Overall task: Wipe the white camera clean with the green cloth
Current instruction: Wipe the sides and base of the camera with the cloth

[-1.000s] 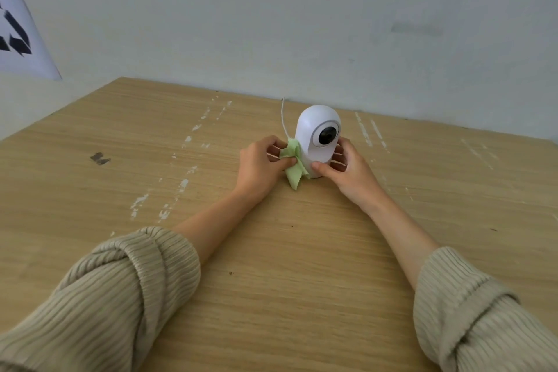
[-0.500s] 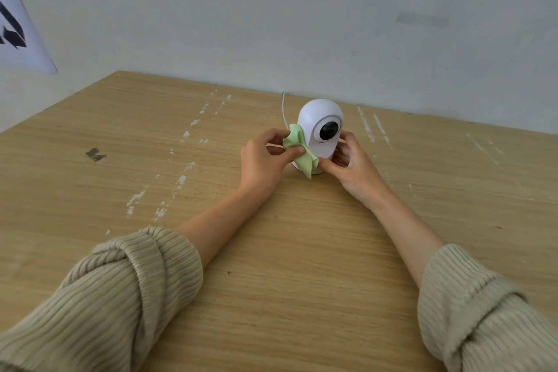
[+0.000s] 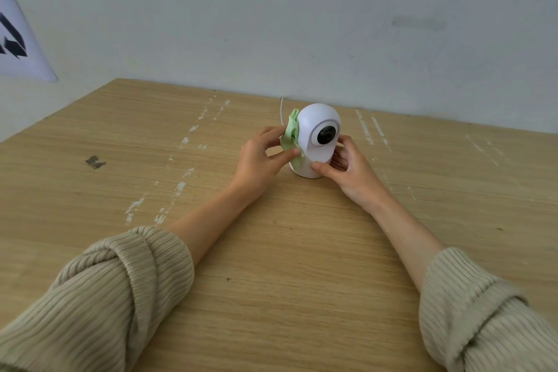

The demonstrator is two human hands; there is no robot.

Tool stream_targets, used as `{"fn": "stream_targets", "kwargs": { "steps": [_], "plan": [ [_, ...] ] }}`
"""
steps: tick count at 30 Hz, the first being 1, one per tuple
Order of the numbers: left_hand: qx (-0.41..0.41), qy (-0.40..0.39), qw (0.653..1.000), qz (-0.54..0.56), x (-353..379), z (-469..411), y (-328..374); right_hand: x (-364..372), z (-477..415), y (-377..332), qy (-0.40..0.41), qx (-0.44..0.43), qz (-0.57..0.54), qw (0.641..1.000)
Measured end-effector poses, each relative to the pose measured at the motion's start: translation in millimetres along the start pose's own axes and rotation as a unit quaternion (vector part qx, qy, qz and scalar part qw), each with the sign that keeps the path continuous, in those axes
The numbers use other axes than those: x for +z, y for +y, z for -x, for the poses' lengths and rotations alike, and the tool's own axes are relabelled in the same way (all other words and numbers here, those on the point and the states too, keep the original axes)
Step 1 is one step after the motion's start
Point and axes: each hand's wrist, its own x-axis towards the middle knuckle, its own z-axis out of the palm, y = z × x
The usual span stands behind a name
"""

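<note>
- The camera (image 3: 314, 142) is a white, egg-shaped unit with a rounded dome top and a narrower round base, standing upright on the bench (image 3: 271, 251).
- Its front carries a tilted oval ring around a dark round lens, which faces toward 5 o'clock, roughly at the viewer.
- It stands toward the far side of the bench, at about 12 o'clock from the viewer and near the wall (image 3: 302, 24).
- A thin white cable (image 3: 281, 110) rises behind it at 11 o'clock and runs toward the wall.
- The cloth (image 3: 291, 137) is pale green and bunched, pressed against the camera's side at 9 o'clock, from near the dome down toward the base.
- The left hand (image 3: 259, 160) is closed on the cloth, thumb below and fingers above, holding it to the camera's shell.
- The right hand (image 3: 347, 169) grips the camera's lower body from 3 o'clock, its thumb across the front of the base and its fingers curled at the side.
- Both forearms are bare, with ribbed beige sleeves (image 3: 120, 290) pushed up near the elbows.
- The bench is light wood with pale scuff streaks and a small dark mark (image 3: 95, 161) at 9 o'clock.
- A white sheet with black shapes (image 3: 18, 48) hangs at the far left, at 10 o'clock.
- No container shows.
</note>
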Motion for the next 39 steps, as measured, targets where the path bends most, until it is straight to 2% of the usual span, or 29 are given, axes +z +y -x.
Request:
{"fn": "stream_targets", "kwargs": {
  "steps": [4, 8, 10, 12, 15, 18, 21, 31, 39],
  "plan": [
    [0.039, 0.005, 0.999, 0.008, 0, -6, 8, 0, 0, 1, 0.001, -0.001, -0.008, 1.0],
    [0.15, 0.01, 0.984, -0.092, -1, -2, 5, 0, 0, 1, 0.001, -0.002, -0.013, 1.0],
    [0.172, 0.011, 0.979, -0.112, 0, 3, 3, 0, -1, 0, 0.003, -0.004, -0.013, 1.0],
    [0.149, 0.02, 0.985, -0.09, 1, 8, 5, 1, 0, 0, 0.004, -0.005, -0.015, 1.0],
    [0.061, 0.058, 0.996, -0.008, 5, 11, 10, 1, 1, 0, 0.005, -0.005, -0.018, 1.0],
    [-0.025, 0.122, 0.984, 0.128, 16, 11, 18, 1, 0, 0, 0.005, -0.004, -0.019, 1.0],
    [-0.072, 0.163, 0.972, 0.154, 26, 11, 25, 1, 0, 0, 0.004, -0.003, -0.021, 1.0],
    [-0.083, 0.176, 0.974, 0.118, 27, 18, 17, 2, -1, 1, 0.009, -0.01, -0.01, 1.0],
    [-0.115, 0.079, 0.99, -0.012, 8, 20, 10, 2, -1, 3, 0.012, -0.012, 0.006, 1.0]
  ]
}}
